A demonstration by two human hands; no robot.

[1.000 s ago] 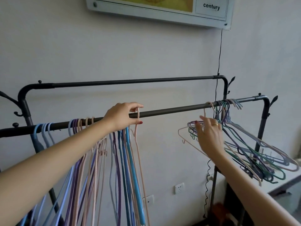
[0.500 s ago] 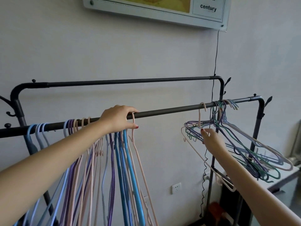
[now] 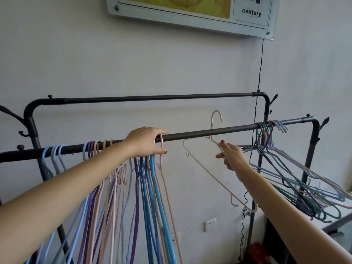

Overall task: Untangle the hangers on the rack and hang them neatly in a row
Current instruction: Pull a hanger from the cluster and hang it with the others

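A black clothes rack has a front rail (image 3: pixel 200 132) running left to right. My left hand (image 3: pixel 145 142) grips this rail beside the hook of a pink hanger, at the right end of a row of several blue, purple and pink hangers (image 3: pixel 114 187). My right hand (image 3: pixel 231 156) pinches a loose pale pink hanger (image 3: pixel 207 168) by its shoulder wire. That hanger is off the rail, its hook above the bar near the middle. A tangled bunch of several green, purple and pink hangers (image 3: pixel 297 178) hangs at the rail's right end.
A second, higher rail (image 3: pixel 152 97) runs behind the front one. A framed poster (image 3: pixel 190 14) hangs on the wall, with a black cable (image 3: pixel 259 73) dropping from it behind the rack. Wall sockets (image 3: pixel 211 224) sit low on the wall. A grey surface (image 3: pixel 341 216) lies at the lower right.
My right hand has pulled one pale pink hanger out of the tangled bunch, lifted its hook off the rail and carried it left. My left hand has stayed on the rail.
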